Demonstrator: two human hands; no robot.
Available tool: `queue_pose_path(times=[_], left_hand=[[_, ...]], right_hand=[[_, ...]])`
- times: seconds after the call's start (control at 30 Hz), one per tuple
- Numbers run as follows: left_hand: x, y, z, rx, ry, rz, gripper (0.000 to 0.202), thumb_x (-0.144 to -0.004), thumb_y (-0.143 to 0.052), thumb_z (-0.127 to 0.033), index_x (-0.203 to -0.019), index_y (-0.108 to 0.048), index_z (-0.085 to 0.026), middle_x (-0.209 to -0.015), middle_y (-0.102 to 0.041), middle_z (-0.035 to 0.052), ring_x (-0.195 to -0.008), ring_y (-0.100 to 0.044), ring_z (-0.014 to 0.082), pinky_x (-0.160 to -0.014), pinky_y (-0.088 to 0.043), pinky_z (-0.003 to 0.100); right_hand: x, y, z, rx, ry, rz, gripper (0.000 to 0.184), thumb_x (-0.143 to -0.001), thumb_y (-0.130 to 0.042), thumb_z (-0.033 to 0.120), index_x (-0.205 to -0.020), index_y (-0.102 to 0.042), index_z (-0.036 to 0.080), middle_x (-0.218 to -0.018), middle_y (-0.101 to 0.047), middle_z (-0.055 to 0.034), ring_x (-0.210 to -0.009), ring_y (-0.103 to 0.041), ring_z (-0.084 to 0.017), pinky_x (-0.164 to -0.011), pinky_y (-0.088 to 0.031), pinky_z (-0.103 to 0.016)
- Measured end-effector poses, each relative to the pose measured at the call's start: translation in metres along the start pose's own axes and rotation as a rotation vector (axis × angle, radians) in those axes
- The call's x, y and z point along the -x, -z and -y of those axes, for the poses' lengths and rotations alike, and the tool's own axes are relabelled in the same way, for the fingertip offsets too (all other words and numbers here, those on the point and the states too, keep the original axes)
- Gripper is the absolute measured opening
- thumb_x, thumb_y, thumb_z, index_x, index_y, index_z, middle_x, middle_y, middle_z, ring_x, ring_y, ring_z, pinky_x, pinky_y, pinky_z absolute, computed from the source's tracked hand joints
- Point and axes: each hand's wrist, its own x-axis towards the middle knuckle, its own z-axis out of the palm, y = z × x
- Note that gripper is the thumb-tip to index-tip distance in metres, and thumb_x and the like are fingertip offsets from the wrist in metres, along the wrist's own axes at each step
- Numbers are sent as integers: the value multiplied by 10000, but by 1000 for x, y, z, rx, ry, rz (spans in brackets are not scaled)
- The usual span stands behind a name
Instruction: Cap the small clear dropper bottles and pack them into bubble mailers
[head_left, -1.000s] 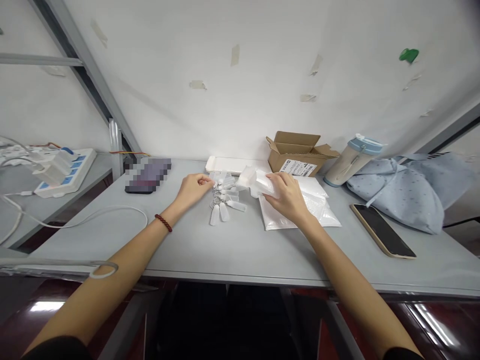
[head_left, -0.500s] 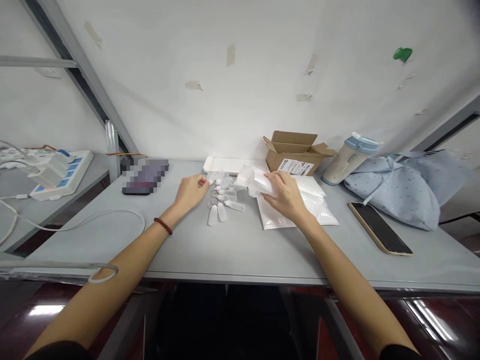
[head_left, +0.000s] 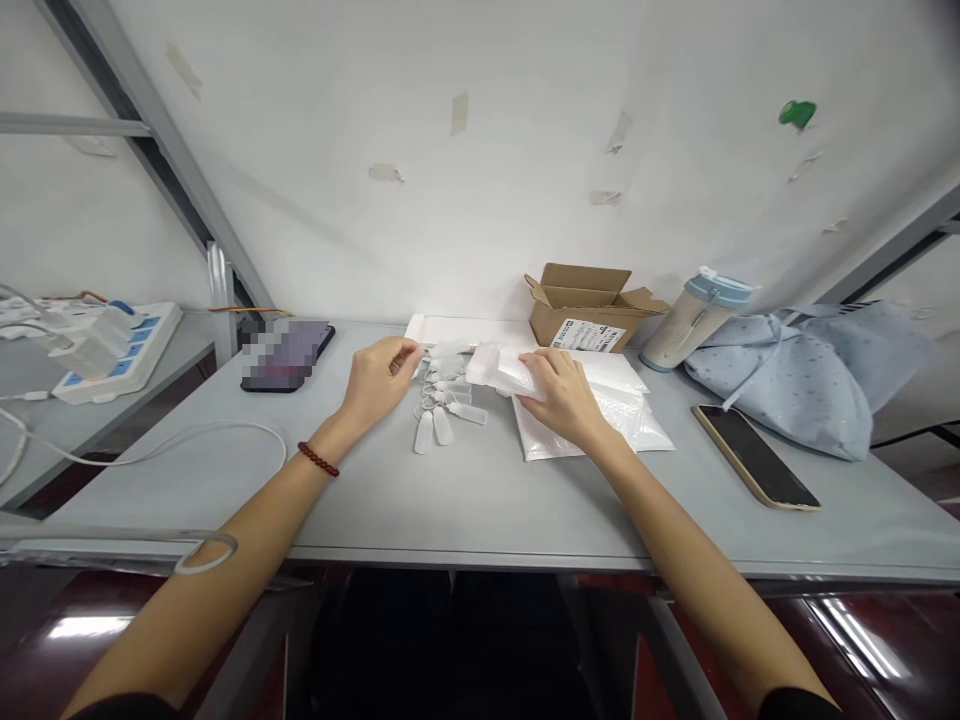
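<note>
My left hand (head_left: 381, 382) is closed in a pinch on the end of a translucent plastic tag (head_left: 448, 349), raised above a small pile of similar tags. Several white tags (head_left: 442, 428) with thin loops lie spread on the grey table just right of that hand. My right hand (head_left: 559, 392) wraps round a clear plastic box (head_left: 502, 368), tilted toward the tags. What is inside the box is hard to make out. Under the right hand lie white bubble mailers (head_left: 551, 440). A flat white box (head_left: 472, 330) rests against the wall behind the tags.
An open cardboard box (head_left: 585, 305), a tumbler (head_left: 696, 318) and a light blue cloth bag (head_left: 787, 375) stand at the back right. A phone (head_left: 756, 457) lies before the bag; another phone (head_left: 319, 350) is at left. A white cable (head_left: 180, 430) crosses the table's left side toward a power strip (head_left: 142, 365).
My left hand has lifted slightly away from the pile with the tag between its fingertips. The right hand and the clear box have moved only a little.
</note>
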Motion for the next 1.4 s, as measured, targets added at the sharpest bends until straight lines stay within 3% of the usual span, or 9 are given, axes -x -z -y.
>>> queue_pose_path(times=[0.33, 0.6, 0.7, 0.87, 1.03, 1.13, 1.2, 1.33, 1.4], left_hand=[[12, -14, -16, 61, -214, 94, 178, -872, -529, -213, -745, -646, -172, -670, -653, 17, -556, -511, 114, -534, -413, 238], [7, -7, -17, 19, -103, -44, 174, -805, -574, -224, -642, -615, -177, -587, -630, -6, -524, -515, 110, -528, -408, 238], [7, -6, -18, 1, -64, -29, 186, -803, -559, -250, -636, -606, -185, -597, -630, -1, -536, -515, 116, -541, -416, 247], [14, -13, -29, 52, -78, 143, 213, -821, -527, -283, -650, -617, -193, -617, -628, 10, -569, -517, 133, -573, -424, 266], [20, -16, -41, 219, -118, 416, 196, -811, -530, -237, -718, -703, -232, -752, -695, 29, -867, -563, 213, -716, -472, 307], [18, -11, -43, 307, -44, 553, 216, -808, -532, -253, -755, -741, -241, -756, -685, 26, -817, -580, 200, -710, -476, 305], [14, -8, -40, 334, 65, 508, 217, -796, -547, -279, -808, -757, -229, -785, -700, 29, -752, -595, 184, -675, -468, 296], [4, -5, -18, 253, 289, 193, 247, -793, -524, -288, -847, -742, -184, -783, -730, 48, -730, -624, 193, -648, -460, 293], [1, -6, -2, 92, 286, 128, 211, -764, -558, -285, -828, -734, -188, -792, -731, 43, -729, -624, 198, -667, -461, 299]], right_hand=[[2, 1, 18, -34, 71, 79, 469, -749, -607, 157, -1210, -524, 176, -1177, -565, -147, -1085, -488, -311, -868, -396, -419], [2, 2, 23, -54, 72, 76, 467, -764, -601, 164, -1223, -519, 174, -1189, -559, -149, -1082, -489, -306, -872, -399, -418], [2, 2, 23, -45, 74, 72, 450, -774, -600, 175, -1216, -520, 181, -1178, -561, -150, -1067, -492, -309, -862, -400, -421], [3, 0, 28, -47, 105, 75, 456, -758, -596, 155, -1205, -514, 195, -1166, -565, -143, -1041, -491, -305, -842, -396, -411], [4, 0, 35, -76, 143, 73, 453, -734, -585, 125, -1179, -526, 191, -1153, -568, -142, -1046, -495, -299, -841, -389, -402], [4, 1, 36, -83, 145, 61, 451, -733, -579, 121, -1176, -531, 189, -1150, -569, -139, -1041, -494, -294, -838, -388, -395], [4, 1, 34, -75, 135, 51, 451, -735, -579, 124, -1180, -532, 178, -1148, -570, -141, -1039, -491, -293, -836, -388, -393], [2, 3, 25, -55, 91, 16, 435, -757, -573, 147, -1188, -527, 176, -1145, -570, -143, -1048, -490, -301, -836, -384, -401], [1, 3, 21, -50, 65, -12, 424, -767, -568, 157, -1188, -523, 186, -1143, -568, -140, -1054, -491, -306, -833, -380, -404]])
